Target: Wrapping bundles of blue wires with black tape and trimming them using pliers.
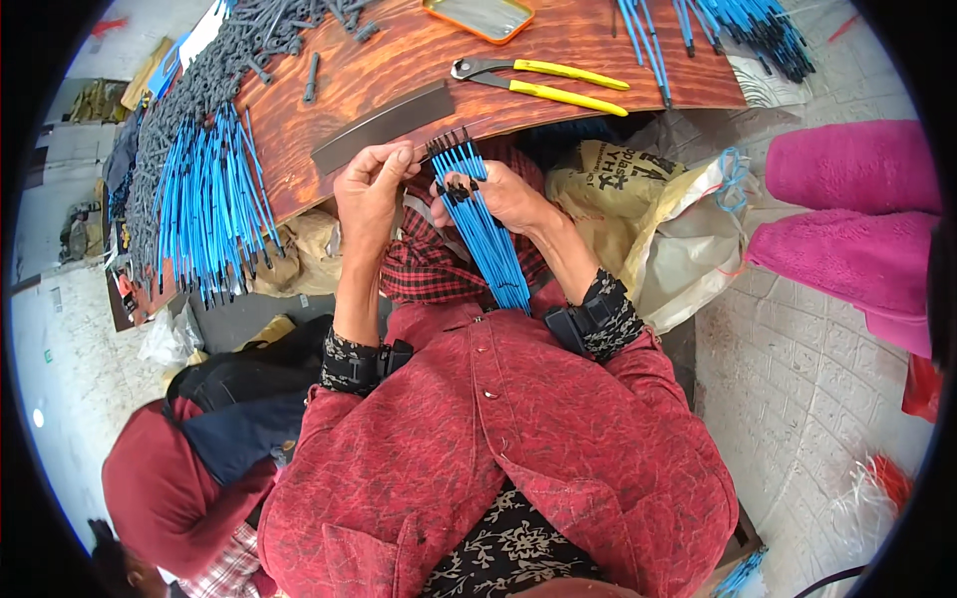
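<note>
My right hand (513,199) is wrapped round a flat bundle of thin blue sticks with black tips (493,259). The bundle slants from the table's edge down toward my chest, its black-tipped ends fanned out at the top. My left hand (371,194) is closed in a pinch just left of those tips. Whatever lies between its thumb and forefinger is too small to make out. Beyond my hands, a pair of pincers with yellow handles (568,72) lies on the wooden table (399,60), jaws pointing left. A dark angled strip (384,125) rests near the table's front edge.
Grey plastic pieces (214,80) are heaped at the left, above many blue sticks (204,199) overhanging the edge. More blue sticks (763,40) lie at the far right. An orange-rimmed tray (523,14) sits at the back. Sacks (688,239) stand below; another person's maroon sleeve (150,478) is left.
</note>
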The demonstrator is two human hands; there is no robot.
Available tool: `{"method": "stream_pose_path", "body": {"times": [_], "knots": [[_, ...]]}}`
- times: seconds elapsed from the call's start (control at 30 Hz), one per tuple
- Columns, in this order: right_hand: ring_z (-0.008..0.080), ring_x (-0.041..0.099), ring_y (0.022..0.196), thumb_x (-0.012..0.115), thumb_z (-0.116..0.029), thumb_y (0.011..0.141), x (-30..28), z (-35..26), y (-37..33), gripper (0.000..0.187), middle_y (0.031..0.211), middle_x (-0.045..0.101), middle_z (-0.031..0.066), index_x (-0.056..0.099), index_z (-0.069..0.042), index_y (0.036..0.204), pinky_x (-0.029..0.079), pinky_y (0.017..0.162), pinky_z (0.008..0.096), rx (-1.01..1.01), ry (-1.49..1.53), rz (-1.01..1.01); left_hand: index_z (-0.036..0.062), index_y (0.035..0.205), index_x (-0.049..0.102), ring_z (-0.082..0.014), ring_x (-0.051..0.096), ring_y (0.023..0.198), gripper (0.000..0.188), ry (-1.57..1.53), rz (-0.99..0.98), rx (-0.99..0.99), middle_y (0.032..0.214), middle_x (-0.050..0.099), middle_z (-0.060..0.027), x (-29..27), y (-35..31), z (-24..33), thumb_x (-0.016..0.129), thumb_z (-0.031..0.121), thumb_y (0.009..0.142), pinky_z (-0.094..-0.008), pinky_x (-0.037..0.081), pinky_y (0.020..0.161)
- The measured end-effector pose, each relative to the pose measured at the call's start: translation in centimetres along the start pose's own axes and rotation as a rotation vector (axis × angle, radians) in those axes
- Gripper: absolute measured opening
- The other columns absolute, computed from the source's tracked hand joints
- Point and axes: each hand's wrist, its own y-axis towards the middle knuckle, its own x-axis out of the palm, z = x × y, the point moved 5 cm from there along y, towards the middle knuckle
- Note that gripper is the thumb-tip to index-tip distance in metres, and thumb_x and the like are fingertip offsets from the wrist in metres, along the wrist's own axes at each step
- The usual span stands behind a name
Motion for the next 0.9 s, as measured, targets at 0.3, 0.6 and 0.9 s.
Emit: {"method": "stream_pose_path", "body": {"times": [0.3,0.6,0.9], "knots": [[0.0227,0.074,0.083,0.065,-0.039,0.100,-1.4,-1.0,-1.3,0.043,0.091,0.073,0.0134,0.065,0.002,0.110,0.062,0.076,0.0358,-0.027,-0.011,0.086,0.0005,0.100,0.066,-0.0110,0.068,0.080,0.011,-0.014,-0.107,0.093,0.093,0.074,-0.0083,3.2,1.6,0.0,0.064,0.011,0.101,-0.0258,0.057,0.075],[0.0214,0.074,0.083,0.065,-0.033,0.101,-1.2,-0.8,-2.0,0.036,0.093,0.071,0.0101,0.065,0.002,0.110,0.063,0.079,0.0361,0.048,-0.038,0.263,0.0002,0.104,0.065,-0.0102,0.067,0.083,0.012,0.039,-0.341,0.052,0.096,0.072,-0.0058,2.6,2.5,0.4,0.063,0.012,0.102,-0.0254,0.056,0.077],[0.0251,0.075,0.087,0.067,-0.033,0.100,-0.3,-0.5,-0.8,0.039,0.096,0.073,0.0144,0.065,0.004,0.113,0.064,0.082,0.0399,-0.016,-0.006,0.167,0.0034,0.113,0.072,-0.0158,0.071,0.087,0.023,0.769,-0.181,0.490,0.104,0.075,-0.0091,-6.9,17.9,5.3,0.069,0.017,0.094,-0.0310,0.055,0.080]]}}
